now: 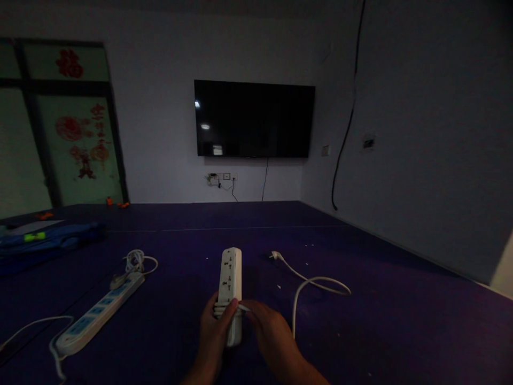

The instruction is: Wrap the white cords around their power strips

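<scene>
A white power strip points away from me over the purple surface, its sockets facing up. My left hand is closed around its lower part, the thumb pressing on turns of white cord wrapped about the strip. Close against the strip's right side, my right hand is closed on the same cord. From behind that hand the loose cord curves right and loops back, ending in a white plug lying on the surface.
To the left lies a second power strip with blue sockets, a coiled cord at its far end. Blue cloth and small orange things sit farther left. White scraps dot the purple surface. A television hangs on the far wall.
</scene>
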Tool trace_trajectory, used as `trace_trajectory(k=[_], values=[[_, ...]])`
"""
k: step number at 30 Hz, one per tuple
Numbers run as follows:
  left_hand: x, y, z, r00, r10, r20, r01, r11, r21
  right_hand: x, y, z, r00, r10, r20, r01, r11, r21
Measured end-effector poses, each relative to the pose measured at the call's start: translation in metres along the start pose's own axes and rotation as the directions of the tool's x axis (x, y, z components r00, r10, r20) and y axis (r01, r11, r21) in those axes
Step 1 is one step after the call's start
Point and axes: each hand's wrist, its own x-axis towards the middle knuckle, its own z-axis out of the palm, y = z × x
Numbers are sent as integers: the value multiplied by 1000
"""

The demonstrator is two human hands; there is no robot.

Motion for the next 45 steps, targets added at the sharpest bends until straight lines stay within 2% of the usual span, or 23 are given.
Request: trace_trajectory(k=[4, 7, 11, 16, 18, 21, 24, 28, 31, 34, 39, 45], values=[[-1, -3, 2, 987, -99, 123, 113, 987, -114, -2, 11, -1, 999, 22, -41, -25, 996, -83], [-1, 0, 2, 977, -137, 164, 161, 976, -144, -2, 16, 0, 998, 47, -48, -52, 991, -123], [-1, 1, 0, 962, -180, 207, 219, 957, -190, -2, 20, 2, 1000, 12, 22, -11, 999, -46], [-1, -11, -2, 933, -253, 256, 323, 903, -285, -5, 24, -1, 994, -87, 67, 80, 992, 96], [-2, -16, -2, 909, -306, 282, 389, 867, -313, -6, 24, -3, 990, -122, 72, 113, 986, 122], [-2, -20, 0, 845, -418, 334, 518, 796, -312, -6, 23, -7, 984, -156, 87, 143, 980, 141], [-3, -18, 1, 795, -464, 392, 580, 769, -268, -6, 23, -11, 981, -169, 93, 157, 979, 129], [-5, -16, 0, 776, -406, 483, 559, 796, -230, -5, 25, -14, 977, -190, 98, 184, 981, 66], [-9, -18, -3, 785, -351, 511, 507, 838, -202, -6, 27, -13, 978, -188, 88, 186, 982, 22], [-12, -21, -4, 806, -318, 499, 459, 868, -188, -6, 29, -11, 979, -187, 80, 188, 982, -7], [-11, -23, 0, 837, -329, 437, 446, 873, -197, -5, 30, -8, 969, -235, 76, 239, 970, -48], [2, -31, 2, 867, -177, 467, 313, 921, -232, -1, 27, -9, 955, -288, 72, 294, 950, -107]])
